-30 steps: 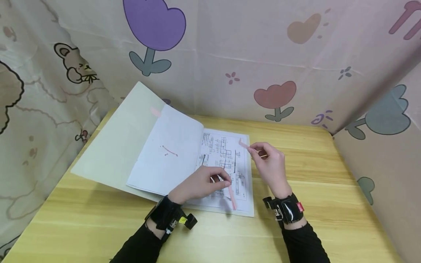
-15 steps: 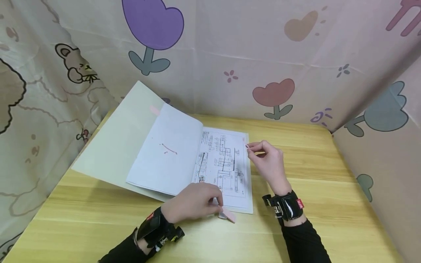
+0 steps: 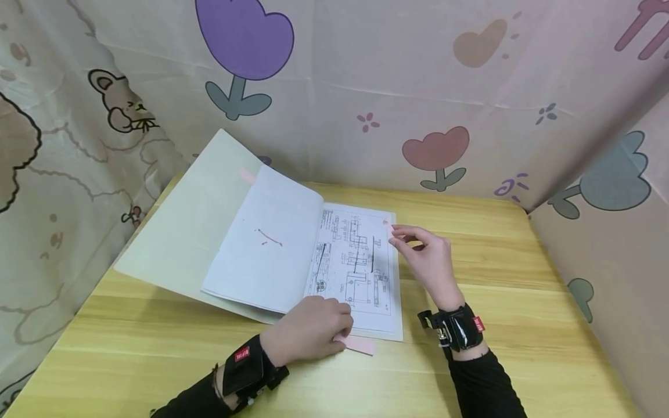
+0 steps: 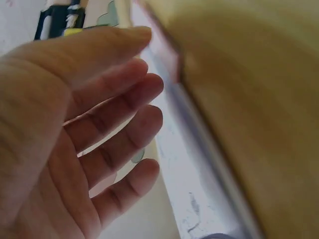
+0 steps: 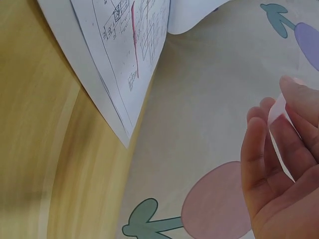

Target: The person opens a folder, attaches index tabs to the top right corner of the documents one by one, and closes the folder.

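Note:
A folder lies open on the table with printed drawing pages inside. My right hand pinches a small pink sticky tab between thumb and index finger, by the upper right corner of the drawing page. At the folder's front edge, my left hand is beside a pink sticky-note strip that lies on the table. In the left wrist view its fingers are loosely bent and apart from the thumb, whose tip is close to the pink strip.
The folder's left cover and a white page stand partly raised. Another pink tab shows at that page's edge. A patterned cloth hangs behind the wooden table.
My left hand has come down and left from over the page to the table, bringing the pink strip to the folder's front edge. My right hand has shifted only slightly with its tab.

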Demonstrator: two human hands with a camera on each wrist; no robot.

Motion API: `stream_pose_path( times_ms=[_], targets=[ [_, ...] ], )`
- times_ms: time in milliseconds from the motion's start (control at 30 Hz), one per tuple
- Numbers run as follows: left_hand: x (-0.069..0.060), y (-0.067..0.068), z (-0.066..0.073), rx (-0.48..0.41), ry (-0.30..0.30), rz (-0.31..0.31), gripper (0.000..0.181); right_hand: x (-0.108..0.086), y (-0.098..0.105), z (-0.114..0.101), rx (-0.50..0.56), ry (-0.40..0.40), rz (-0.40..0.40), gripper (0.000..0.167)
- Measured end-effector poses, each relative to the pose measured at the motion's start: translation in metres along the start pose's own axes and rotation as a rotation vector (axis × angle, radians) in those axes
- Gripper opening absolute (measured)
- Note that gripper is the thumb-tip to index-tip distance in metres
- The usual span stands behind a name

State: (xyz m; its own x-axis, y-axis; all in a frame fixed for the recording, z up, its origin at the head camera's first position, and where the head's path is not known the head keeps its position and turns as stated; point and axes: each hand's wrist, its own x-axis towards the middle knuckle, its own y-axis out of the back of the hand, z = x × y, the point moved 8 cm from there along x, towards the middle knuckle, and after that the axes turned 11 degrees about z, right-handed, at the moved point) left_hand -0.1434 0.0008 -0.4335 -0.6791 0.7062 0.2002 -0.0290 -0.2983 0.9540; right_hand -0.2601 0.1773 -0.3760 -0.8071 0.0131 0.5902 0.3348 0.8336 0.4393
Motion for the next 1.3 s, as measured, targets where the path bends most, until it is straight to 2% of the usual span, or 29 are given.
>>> stream_pose_path(
  times_ms=[100, 200, 300, 367, 467, 600, 700, 800, 933, 1100, 1300],
  targets=[
    [0.012, 0.008, -0.008, -0.028, 0.059, 0.008, 0.017, 0.0, 0.0, 0.003, 0.013, -0.013, 0.009, 0.018],
    [0.029, 0.022, -0.022, -0.038, 0.122, 0.058, 0.022, -0.001, -0.001, 0.007, 0.023, -0.034, 0.017, 0.017],
    [0.048, 0.035, -0.04, -0.003, 0.189, 0.11, 0.024, -0.001, -0.001, 0.009, 0.03, -0.04, 0.025, 0.019],
    [0.061, 0.039, -0.054, 0.036, 0.242, 0.123, 0.027, -0.001, -0.002, 0.01, 0.037, -0.039, 0.03, 0.02],
    [0.078, 0.037, -0.076, 0.087, 0.32, 0.092, 0.031, 0.0, -0.003, 0.011, 0.036, -0.033, 0.028, 0.022],
    [0.095, 0.023, -0.094, 0.114, 0.388, 0.004, 0.04, 0.002, -0.005, 0.016, 0.025, -0.026, 0.011, 0.022],
    [0.105, 0.009, -0.099, 0.079, 0.412, -0.049, 0.046, 0.005, -0.006, 0.024, 0.02, -0.028, -0.009, 0.021],
    [0.113, -0.005, -0.098, 0.044, 0.409, -0.078, 0.05, 0.01, -0.006, 0.038, -0.004, -0.048, -0.035, 0.021],
    [0.121, -0.017, -0.098, 0.073, 0.387, -0.083, 0.059, 0.021, -0.008, 0.055, -0.078, -0.052, -0.088, 0.021],
    [0.128, -0.018, -0.103, 0.14, 0.375, -0.06, 0.064, 0.036, -0.022, 0.068, -0.187, 0.0, -0.193, 0.021],
    [0.138, -0.016, -0.109, 0.114, 0.392, -0.054, 0.07, 0.047, -0.043, 0.082, -0.309, 0.002, -0.326, 0.017]
  ],
)
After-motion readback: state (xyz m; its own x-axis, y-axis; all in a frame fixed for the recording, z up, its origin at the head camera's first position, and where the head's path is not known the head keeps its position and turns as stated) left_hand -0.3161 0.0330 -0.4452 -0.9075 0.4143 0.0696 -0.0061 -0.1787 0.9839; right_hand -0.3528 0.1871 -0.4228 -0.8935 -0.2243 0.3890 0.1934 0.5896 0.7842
